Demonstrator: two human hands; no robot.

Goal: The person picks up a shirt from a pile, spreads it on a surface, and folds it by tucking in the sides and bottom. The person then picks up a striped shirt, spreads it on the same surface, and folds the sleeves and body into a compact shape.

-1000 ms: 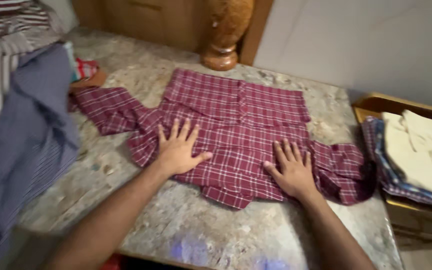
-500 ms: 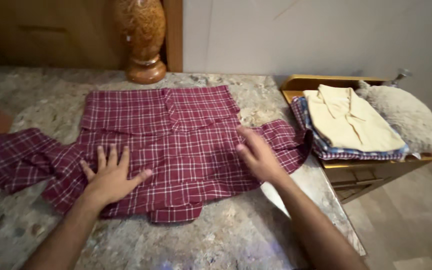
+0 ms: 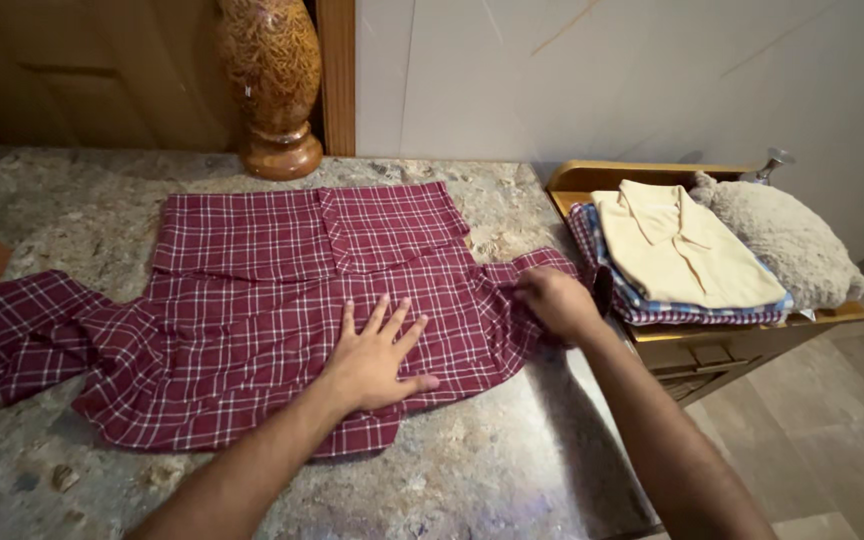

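Left hand [image 3: 377, 360] lies flat, fingers spread, pinning the maroon plaid cotton shirt [image 3: 282, 300] to the speckled stone worktop [image 3: 482, 470]; right hand [image 3: 555, 302] apparently pinches its right sleeve.

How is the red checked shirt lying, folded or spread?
Partly folded: the shirt lies flat, one sleeve still spread out.
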